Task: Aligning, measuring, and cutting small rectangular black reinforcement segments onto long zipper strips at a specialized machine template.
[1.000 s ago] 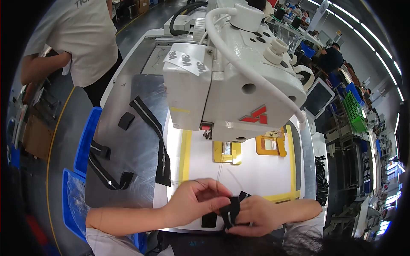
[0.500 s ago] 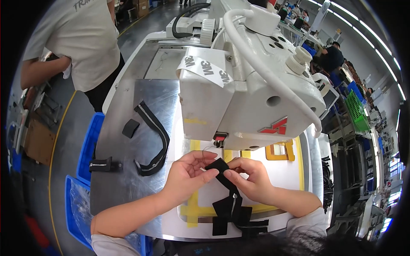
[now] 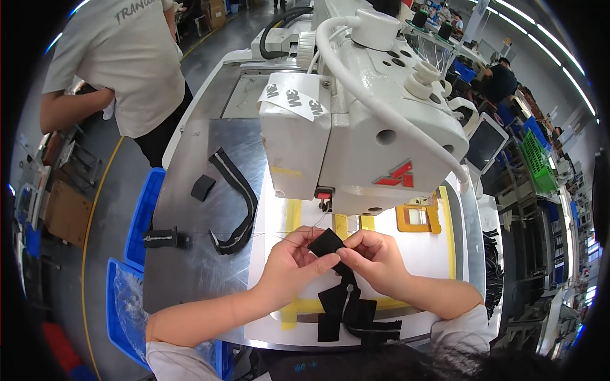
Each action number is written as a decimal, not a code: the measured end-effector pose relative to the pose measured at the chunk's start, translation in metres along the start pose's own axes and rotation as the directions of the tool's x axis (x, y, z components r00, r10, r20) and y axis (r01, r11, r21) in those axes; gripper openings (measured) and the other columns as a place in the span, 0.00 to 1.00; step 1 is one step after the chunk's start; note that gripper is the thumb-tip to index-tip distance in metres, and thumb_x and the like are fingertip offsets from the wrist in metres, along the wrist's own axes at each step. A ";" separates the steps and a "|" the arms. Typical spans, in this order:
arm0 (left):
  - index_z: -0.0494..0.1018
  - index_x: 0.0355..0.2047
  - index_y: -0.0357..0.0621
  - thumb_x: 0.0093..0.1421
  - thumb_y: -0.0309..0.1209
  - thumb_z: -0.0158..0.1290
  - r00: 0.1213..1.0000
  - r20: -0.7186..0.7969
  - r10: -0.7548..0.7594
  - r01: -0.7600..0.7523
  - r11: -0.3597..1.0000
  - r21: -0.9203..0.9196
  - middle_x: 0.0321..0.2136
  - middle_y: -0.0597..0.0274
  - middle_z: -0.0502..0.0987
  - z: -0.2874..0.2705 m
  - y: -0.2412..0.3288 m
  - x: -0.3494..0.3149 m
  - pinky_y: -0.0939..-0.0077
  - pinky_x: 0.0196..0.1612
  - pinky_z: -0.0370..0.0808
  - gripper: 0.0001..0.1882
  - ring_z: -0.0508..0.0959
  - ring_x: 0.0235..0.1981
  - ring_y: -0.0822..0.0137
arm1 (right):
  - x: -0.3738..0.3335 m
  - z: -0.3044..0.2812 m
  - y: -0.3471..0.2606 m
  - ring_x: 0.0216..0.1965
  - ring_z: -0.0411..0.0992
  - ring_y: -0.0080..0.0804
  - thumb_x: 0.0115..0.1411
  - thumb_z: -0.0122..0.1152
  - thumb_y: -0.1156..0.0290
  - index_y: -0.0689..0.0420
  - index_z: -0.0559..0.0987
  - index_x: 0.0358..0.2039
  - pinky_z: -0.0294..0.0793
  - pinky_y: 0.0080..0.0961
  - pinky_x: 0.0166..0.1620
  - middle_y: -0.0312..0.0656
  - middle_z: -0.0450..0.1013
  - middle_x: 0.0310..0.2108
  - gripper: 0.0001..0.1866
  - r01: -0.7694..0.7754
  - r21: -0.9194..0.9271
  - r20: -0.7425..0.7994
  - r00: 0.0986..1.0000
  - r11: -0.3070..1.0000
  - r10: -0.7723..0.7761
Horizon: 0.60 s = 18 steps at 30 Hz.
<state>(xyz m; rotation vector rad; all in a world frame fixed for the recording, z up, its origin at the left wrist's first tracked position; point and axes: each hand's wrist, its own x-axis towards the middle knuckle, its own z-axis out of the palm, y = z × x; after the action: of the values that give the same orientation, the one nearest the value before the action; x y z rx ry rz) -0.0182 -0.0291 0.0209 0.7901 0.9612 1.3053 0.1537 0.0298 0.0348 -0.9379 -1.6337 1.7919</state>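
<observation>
Just in front of the sewing machine's needle area, both hands pinch the folded end of a black fabric strip. My left hand grips its left side between thumb and fingers, and my right hand pinches its right corner. Below them the strip runs down to a zipper piece lying with other black fabric pieces at the near edge. Thin dark thread stretches left from around my left fingers across the metal plate. More thread rises toward the needle area, though its ends are hard to make out.
The white sewing machine head overhangs the work. On the metal plate at left lie a curved black zipper strip, a small black square and a short zipper piece. Blue bins stand left; a person stands beyond.
The strip's folded end has been tilted up between my fingers, showing more of its flat face. Thread now shows running leftward over the plate. The whole view has shifted slightly.
</observation>
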 end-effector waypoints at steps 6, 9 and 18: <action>0.69 0.44 0.33 0.55 0.24 0.56 0.986 0.045 0.161 -0.166 0.975 0.145 0.35 0.63 0.71 0.010 0.012 -0.011 0.86 0.37 0.73 0.16 0.74 0.32 0.77 | -0.009 0.003 -0.013 0.28 0.70 0.14 0.59 0.59 0.74 0.63 0.75 0.31 0.71 0.11 0.32 0.33 0.73 0.27 0.05 0.066 0.124 0.010 0.998 0.990 -0.067; 0.72 0.38 0.37 0.56 0.26 0.56 0.989 0.072 0.127 -0.145 0.875 0.462 0.33 0.67 0.75 0.008 0.036 -0.005 0.85 0.40 0.70 0.11 0.73 0.33 0.81 | -0.007 0.004 -0.017 0.28 0.71 0.15 0.58 0.60 0.73 0.63 0.76 0.33 0.72 0.12 0.32 0.34 0.74 0.28 0.07 0.065 0.138 -0.003 0.998 0.988 -0.066; 0.68 0.44 0.32 0.50 0.23 0.61 0.994 0.006 0.113 -0.106 0.919 0.379 0.27 0.65 0.75 0.003 0.044 0.002 0.87 0.31 0.70 0.21 0.72 0.25 0.80 | -0.007 0.007 -0.014 0.32 0.73 0.17 0.58 0.59 0.74 0.64 0.75 0.35 0.74 0.14 0.36 0.38 0.75 0.32 0.07 0.075 0.158 0.022 0.997 0.985 -0.080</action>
<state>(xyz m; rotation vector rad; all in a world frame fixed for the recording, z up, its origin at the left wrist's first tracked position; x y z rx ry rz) -0.0342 -0.0220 0.0614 1.1460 1.2177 1.2372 0.1515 0.0213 0.0503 -0.7715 -1.4999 1.8570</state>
